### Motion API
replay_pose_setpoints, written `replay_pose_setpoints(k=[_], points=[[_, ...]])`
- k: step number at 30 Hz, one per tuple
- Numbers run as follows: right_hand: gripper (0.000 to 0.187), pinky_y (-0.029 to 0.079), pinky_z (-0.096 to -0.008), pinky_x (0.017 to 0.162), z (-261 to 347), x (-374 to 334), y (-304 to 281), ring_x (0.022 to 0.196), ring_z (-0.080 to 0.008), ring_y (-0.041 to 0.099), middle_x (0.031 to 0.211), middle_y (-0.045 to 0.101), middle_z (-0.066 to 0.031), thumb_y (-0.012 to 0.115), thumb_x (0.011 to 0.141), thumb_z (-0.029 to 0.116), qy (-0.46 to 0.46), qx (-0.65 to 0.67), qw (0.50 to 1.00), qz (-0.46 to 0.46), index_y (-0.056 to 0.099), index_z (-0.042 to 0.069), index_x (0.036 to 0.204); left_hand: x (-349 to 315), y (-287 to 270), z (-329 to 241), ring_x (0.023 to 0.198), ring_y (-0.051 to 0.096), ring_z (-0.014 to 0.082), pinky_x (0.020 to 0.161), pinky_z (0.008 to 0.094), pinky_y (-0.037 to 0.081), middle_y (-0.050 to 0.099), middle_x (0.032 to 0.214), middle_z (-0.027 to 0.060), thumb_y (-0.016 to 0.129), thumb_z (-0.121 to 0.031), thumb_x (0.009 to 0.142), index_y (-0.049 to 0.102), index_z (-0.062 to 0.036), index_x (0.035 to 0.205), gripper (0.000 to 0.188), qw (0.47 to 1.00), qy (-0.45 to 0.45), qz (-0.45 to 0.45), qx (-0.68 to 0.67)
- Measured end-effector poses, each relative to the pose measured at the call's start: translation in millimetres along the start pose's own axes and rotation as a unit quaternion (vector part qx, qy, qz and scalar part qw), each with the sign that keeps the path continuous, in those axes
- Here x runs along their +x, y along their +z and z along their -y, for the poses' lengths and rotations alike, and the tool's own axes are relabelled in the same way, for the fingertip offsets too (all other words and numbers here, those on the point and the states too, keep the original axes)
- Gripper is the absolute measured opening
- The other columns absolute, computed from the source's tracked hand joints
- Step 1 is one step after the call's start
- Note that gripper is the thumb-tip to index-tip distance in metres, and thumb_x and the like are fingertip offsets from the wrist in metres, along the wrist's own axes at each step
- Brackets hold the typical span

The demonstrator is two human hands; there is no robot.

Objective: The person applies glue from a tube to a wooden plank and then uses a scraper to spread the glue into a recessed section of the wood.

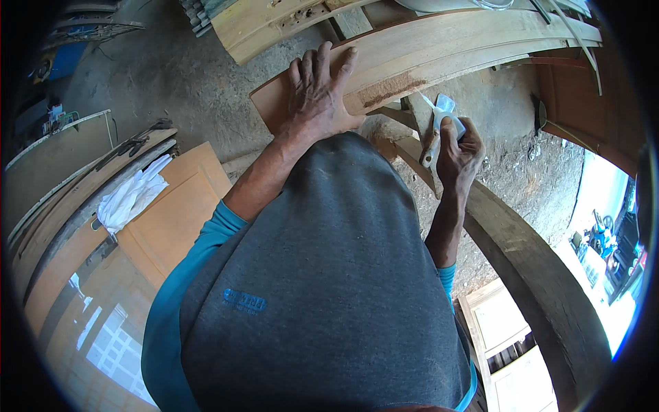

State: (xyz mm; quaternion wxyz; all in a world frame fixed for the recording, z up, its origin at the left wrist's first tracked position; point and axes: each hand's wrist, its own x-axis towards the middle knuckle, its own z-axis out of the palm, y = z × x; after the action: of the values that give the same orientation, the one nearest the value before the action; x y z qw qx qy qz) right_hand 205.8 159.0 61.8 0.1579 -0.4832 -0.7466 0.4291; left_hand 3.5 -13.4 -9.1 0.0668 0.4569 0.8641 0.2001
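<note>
My left hand (319,93) lies with its fingers spread on the near left end of a long, pale wooden board (439,44). To the right of that hand, a rough brown patch of filler (391,89) runs along the board's near edge. My right hand (460,151) is closed round a putty knife (430,147) with a wooden handle, just off the board's near edge. A pale bluish flat piece (445,104), perhaps a second scraper, shows in the same grip. My fingers hide part of both.
A thick wooden beam (528,254) curves down the right side. Panels lean at the left, with a white cloth (134,189) over them and a wooden door panel (185,206) beside it. Another carved timber piece (268,27) lies beyond the board. A brown cabinet (590,96) stands far right.
</note>
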Motion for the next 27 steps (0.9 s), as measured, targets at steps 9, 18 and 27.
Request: replay_pose_setpoints(k=[9,18,27], points=[[0.027,0.047,-0.0294,0.060,2.0,2.9,0.8,0.066,-0.0097,0.060,0.071,0.067,-0.0031,0.069,0.102,0.024,-0.006,0.022,1.000,-0.005,0.072,-0.002,0.096,0.1,-1.8,-1.1,0.147,0.034,0.0460,0.120,0.0652,0.021,0.033,0.160,0.0256,0.097,-0.046,0.059,0.030,-0.0192,0.169,0.132,1.000,0.003,-0.004,-0.003],[0.028,0.041,-0.0297,0.057,-2.2,8.3,0.5,0.064,-0.0074,0.052,0.069,0.060,0.0010,0.070,0.102,0.026,-0.010,0.014,0.999,-0.028,0.071,-0.001,0.093,0.0,-1.0,-0.6,0.146,0.034,0.0496,0.119,0.0662,0.023,0.032,0.162,0.0294,0.098,-0.052,0.058,0.033,-0.0178,0.168,0.132,1.000,0.002,0.003,0.006],[0.029,0.050,-0.0268,0.063,-34.3,10.4,2.2,0.073,-0.0104,0.066,0.088,0.073,-0.0086,0.068,0.106,0.024,0.018,0.264,0.964,-0.021,0.073,-0.004,0.113,-0.2,-0.4,-1.0,0.146,0.034,0.0508,0.119,0.0667,0.022,0.032,0.161,0.0304,0.097,-0.051,0.059,0.033,-0.0175,0.168,0.131,1.000,0.005,-0.006,-0.001]])
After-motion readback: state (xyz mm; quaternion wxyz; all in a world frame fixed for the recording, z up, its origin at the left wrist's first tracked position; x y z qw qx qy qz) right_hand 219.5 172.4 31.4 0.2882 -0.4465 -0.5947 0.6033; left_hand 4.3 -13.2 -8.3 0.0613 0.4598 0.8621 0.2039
